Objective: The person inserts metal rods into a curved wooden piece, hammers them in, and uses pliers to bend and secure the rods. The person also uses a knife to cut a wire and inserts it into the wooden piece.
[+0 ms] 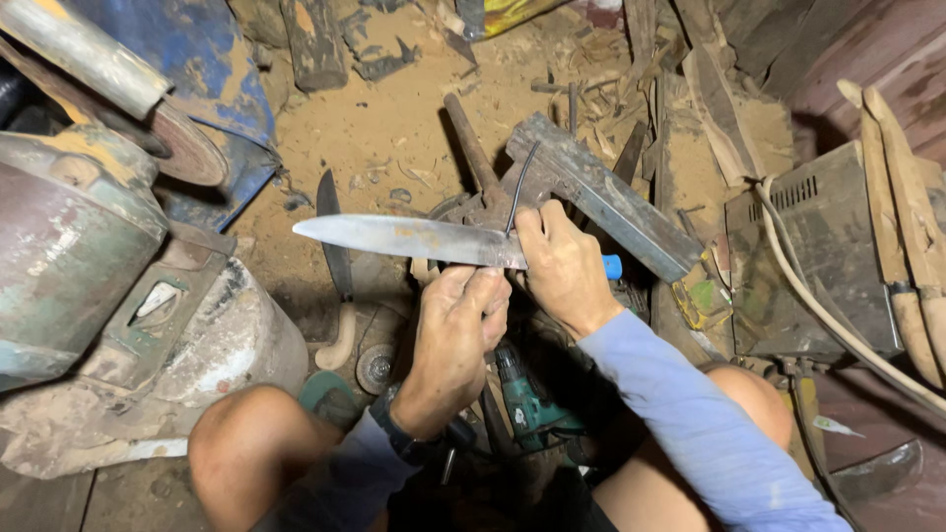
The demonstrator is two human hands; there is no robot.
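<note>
Both hands' grip (pixel 512 286) clenched on a long, tapered, rust-flecked steel knife blade (pixel 394 236), blue-tipped tool (pixel 612 266) alongside.

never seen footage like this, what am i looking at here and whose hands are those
There is no machine here. The one picture comes from a camera worn on a person's head, looking down, so the bare knees and blue sleeves at the bottom are that person's own.

The right hand holds a bare knife blade at its tang end, level, with the tip pointing left; something blue sticks out past the hand. The left hand, with a watch on the wrist, is closed just under the blade near the same end.

The floor is covered in sawdust and scraps. Under the hands lie a rusty metal bar and a hammer. A green drill lies between the knees, a second blade rests on the floor, and an old grinding machine stands at left.
</note>
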